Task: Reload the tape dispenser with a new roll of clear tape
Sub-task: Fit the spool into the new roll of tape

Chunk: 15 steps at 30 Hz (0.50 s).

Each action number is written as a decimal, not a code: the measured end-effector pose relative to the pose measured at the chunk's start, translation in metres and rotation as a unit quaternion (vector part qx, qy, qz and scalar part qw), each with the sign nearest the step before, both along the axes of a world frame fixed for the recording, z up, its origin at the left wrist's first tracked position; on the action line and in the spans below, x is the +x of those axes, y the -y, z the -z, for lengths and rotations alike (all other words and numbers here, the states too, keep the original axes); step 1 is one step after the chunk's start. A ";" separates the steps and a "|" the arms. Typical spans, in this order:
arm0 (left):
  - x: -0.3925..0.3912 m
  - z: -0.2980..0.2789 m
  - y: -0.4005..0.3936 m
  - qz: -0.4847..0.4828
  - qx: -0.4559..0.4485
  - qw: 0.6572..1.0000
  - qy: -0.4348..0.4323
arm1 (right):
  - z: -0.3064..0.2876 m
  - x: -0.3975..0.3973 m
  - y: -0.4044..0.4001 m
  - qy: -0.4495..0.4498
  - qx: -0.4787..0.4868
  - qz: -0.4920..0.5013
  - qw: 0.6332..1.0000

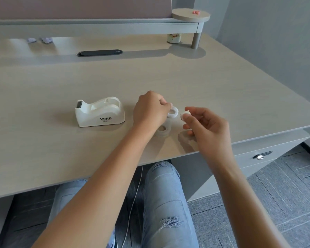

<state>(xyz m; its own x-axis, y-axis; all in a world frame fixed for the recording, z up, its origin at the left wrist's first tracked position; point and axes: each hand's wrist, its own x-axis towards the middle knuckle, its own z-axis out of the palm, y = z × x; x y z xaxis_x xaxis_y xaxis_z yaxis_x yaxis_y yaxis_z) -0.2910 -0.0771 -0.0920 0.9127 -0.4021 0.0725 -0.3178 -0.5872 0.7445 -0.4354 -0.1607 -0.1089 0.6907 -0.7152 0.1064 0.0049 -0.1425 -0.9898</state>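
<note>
Glossy white plastic tape dispenser (99, 112) on a matt, pale wood-grain desk (186, 77).

Surface: a pale wood-grain desk (168, 77) ran beneath a raised grey shelf (97, 26).
Centre-left: a white tape dispenser (99, 111), marked VIVID, stood upright on the desk.
Near front edge: a clear tape roll (162, 131) lay flat to the dispenser's right.
Back: a dark cable-port cover (99, 52) sat flush; two crumpled lilac scraps (39, 40) lay left.
Right rear: a small patterned jar (174, 38) stood beside the shelf's leg (196, 40).

Bare forearms, no sleeves; light-blue ripped jeans (166, 203).
</note>
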 end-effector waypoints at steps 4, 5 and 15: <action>-0.012 0.004 -0.024 0.043 -0.024 0.997 0.065 | 0.002 -0.002 0.000 -0.006 -0.018 -0.005 1.000; -0.019 0.006 -0.035 0.070 -0.022 0.992 0.105 | 0.002 -0.002 -0.001 -0.005 -0.018 -0.007 1.000; -0.080 0.026 -0.105 0.198 0.067 0.962 0.177 | 0.004 -0.013 -0.013 0.001 -0.043 -0.025 0.999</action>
<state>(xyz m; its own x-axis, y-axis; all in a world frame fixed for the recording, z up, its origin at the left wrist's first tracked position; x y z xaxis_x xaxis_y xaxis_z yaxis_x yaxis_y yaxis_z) -0.3710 0.0284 -0.1181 0.6133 -0.7409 0.2739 -0.7562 -0.4506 0.4745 -0.4481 -0.1477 -0.1125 0.7256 -0.6674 0.1676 0.0171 -0.2260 -0.9740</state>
